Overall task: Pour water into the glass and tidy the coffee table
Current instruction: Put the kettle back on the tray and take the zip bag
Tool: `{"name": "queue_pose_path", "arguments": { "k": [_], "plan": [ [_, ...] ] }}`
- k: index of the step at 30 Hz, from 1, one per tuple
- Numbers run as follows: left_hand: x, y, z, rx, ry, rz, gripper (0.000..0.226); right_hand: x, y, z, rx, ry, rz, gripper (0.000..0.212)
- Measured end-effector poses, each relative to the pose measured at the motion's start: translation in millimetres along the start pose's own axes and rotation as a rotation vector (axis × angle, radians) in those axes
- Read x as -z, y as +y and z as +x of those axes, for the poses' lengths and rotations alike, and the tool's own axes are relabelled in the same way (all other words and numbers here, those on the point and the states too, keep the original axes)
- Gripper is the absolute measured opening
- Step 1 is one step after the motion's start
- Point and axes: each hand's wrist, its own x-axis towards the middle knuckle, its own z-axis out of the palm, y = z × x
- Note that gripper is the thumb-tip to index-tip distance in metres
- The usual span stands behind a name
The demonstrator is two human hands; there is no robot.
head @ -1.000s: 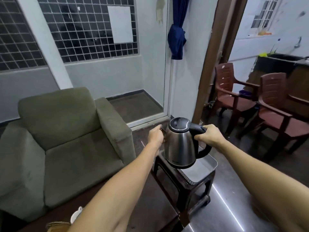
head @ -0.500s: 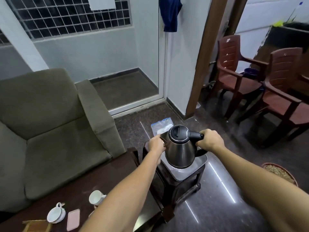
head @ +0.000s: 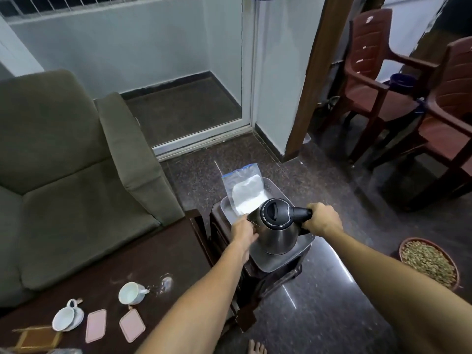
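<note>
A steel kettle with a black lid stands on a silver tray atop a small dark stool. My right hand is closed around its black handle. My left hand presses against the kettle's side by the spout. A clear glass stands on the dark coffee table, left of my left forearm. Near it are a white cup, a cup on a saucer and two pink coasters.
A plastic bag of white powder leans on the tray's far end. A green sofa borders the table on the left. Brown chairs stand at the right, with a bowl of seeds on the floor. A wooden holder sits at the table's near corner.
The view has tilted downward, bringing the coffee table, cups, coasters and glass into sight. Both hands stay on the kettle over the tray.
</note>
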Motion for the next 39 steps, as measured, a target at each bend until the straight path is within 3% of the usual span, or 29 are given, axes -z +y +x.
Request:
{"name": "queue_pose_path", "arguments": {
  "k": [7, 15, 19, 24, 30, 33, 36, 39],
  "plan": [
    [-6.4, -23.1, 15.8, 0.038, 0.011, 0.044, 0.053, -14.1, 14.0, 28.5, -0.026, -0.064, 0.038, 0.02],
    [-3.7, -28.9, 25.8, 0.102, 0.022, 0.101, 0.027, -34.2, 25.1, 48.7, -0.005, -0.135, 0.048, 0.02],
    [-0.6, -33.1, 30.2, 0.137, 0.002, 0.096, 0.026, -43.0, 29.1, 59.5, -0.001, -0.137, 0.049, 0.023],
    [-3.6, -27.3, 34.2, 0.157, -0.044, 0.137, 0.044, -50.4, 38.8, 71.8, -0.032, -0.123, 0.066, 0.023],
    [-10.2, -16.6, 25.5, 0.169, -0.074, 0.228, 0.046, -46.8, 39.2, 76.0, -0.022, -0.18, -0.013, 0.032],
    [-9.7, -9.6, 29.1, 0.111, -0.03, 0.398, 0.029, -33.1, 21.7, 72.1, -0.009, -0.208, -0.139, 0.038],
    [-5.0, 1.7, 39.6, -0.013, 0.038, 0.502, 0.034, -12.9, -8.3, 64.1, 0.037, -0.078, -0.195, 0.043],
    [-5.5, 42.5, 13.9, -0.112, 0.029, 0.587, 0.022, 6.1, -47.2, 54.3, 0.116, 0.034, -0.161, 0.039]
  ]
}}
